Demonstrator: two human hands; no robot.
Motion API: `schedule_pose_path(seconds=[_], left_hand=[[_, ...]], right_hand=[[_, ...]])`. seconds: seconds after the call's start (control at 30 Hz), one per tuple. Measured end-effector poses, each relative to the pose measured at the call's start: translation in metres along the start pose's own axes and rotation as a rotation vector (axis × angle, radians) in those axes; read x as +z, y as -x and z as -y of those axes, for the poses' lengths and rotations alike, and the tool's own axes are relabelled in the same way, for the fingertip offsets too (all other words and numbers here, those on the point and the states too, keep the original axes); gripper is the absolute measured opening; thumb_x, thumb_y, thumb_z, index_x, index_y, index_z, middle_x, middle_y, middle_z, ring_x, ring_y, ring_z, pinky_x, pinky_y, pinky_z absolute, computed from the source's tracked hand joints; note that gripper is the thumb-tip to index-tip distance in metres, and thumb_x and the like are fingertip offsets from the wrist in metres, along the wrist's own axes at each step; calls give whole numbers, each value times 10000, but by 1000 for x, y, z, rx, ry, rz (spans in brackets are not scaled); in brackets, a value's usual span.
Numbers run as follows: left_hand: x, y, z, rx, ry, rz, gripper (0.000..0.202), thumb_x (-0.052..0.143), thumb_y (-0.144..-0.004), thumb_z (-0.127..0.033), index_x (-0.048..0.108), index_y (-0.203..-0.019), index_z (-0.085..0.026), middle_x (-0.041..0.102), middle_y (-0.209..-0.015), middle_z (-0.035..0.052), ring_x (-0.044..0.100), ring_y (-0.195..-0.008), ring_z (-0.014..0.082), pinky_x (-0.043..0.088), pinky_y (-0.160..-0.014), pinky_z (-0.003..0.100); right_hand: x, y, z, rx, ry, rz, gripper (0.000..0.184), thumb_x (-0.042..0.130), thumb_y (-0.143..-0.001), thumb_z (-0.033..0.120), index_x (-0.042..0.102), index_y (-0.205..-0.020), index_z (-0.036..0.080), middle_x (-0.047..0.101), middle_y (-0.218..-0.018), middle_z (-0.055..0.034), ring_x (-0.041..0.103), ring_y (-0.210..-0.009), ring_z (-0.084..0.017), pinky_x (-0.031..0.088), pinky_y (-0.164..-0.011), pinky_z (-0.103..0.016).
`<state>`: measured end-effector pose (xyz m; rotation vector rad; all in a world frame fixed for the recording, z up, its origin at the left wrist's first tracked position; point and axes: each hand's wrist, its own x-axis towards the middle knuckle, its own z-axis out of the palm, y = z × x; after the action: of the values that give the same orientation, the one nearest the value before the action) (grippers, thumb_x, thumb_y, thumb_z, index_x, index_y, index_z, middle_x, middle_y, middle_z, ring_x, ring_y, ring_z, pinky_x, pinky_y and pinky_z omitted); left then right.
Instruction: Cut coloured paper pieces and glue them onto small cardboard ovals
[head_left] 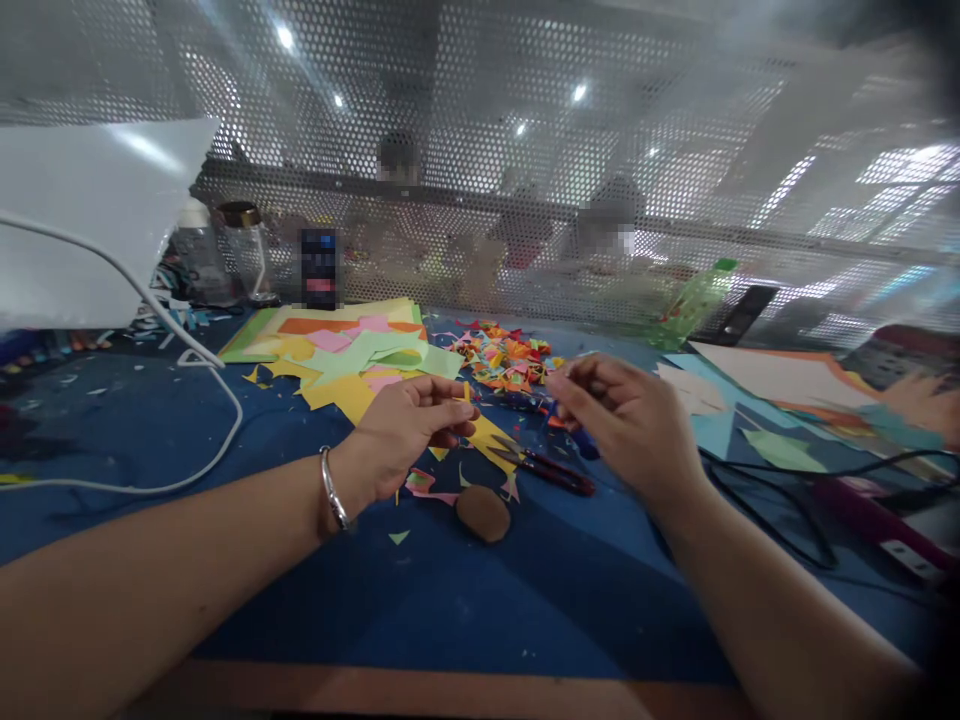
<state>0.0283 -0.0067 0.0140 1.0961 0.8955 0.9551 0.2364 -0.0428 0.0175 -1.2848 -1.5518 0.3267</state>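
My left hand [416, 430], with a silver bangle at the wrist, is closed in a pinch on a small yellow paper strip [466, 392]. Across from it, my right hand [630, 425] has its thumb and forefinger pressed together; what they hold is too small to make out. A blue object [586, 444] lies partly hidden beside the right fingers. Between and below the hands are dark-handled scissors [555, 472] and a brown oval disc [484, 514]. Beyond the fingertips sits a heap of small coloured paper bits [510, 358].
Coloured paper sheets [352, 350] lie at back left, with more sheets [780, 375] at right. A white cable [236, 410], a phone [320, 270], bottles [247, 250] and a green bottle [694, 305] surround them. Black cord and a purple power strip [877, 525] lie near another person's hand [926, 400].
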Motion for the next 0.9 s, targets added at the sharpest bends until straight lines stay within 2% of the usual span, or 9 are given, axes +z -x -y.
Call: schedule_pose_path(seconds=[0.13,0.2,0.43,0.53,0.73,0.9], left_hand=[[0,-1,1,-16,-1,-19,99,680,-794,-50,621,-830,-120,677,-727,15,631,-598,85,435,-543,201],[0,0,1,-15,3,-11,105,689,-792,-53,619,-834,-119,673,-716,11,631,-595,85,436,-549,205],[5,4,3,-44,69,14,140,694,-791,-42,611,-868,-126,669,-721,1,664,-604,99,455,-563,205],[6,6,2,-81,103,47,135,681,-813,-45,599,-886,-124,676,-730,9,669,-619,94,467,-567,188],[5,6,1,-140,153,65,149,669,-811,-11,593,-867,-126,678,-698,12,664,-604,84,467,-543,165],[9,11,2,-142,153,49,214,701,-797,-29,585,-943,-134,709,-710,26,669,-584,93,462,-518,167]], right_hand=[[-2,0,1,17,-296,-215,182,698,-849,375,622,-770,231,594,-614,12,554,-518,-129,483,-512,-268],[0,1,3,46,-398,-253,149,697,-844,362,633,-785,242,593,-629,11,559,-520,-134,488,-503,-274],[15,3,6,220,-577,-112,191,710,-810,379,636,-786,204,631,-633,6,577,-518,-114,506,-525,-252],[17,2,4,229,-613,-111,182,715,-814,361,639,-780,198,644,-642,5,581,-518,-105,502,-524,-239],[14,-3,-1,290,-743,-204,161,768,-758,314,651,-744,204,658,-614,14,593,-508,-108,509,-505,-230],[20,-1,-1,275,-761,-126,191,790,-748,351,670,-756,202,682,-649,0,621,-547,-116,538,-549,-242]])
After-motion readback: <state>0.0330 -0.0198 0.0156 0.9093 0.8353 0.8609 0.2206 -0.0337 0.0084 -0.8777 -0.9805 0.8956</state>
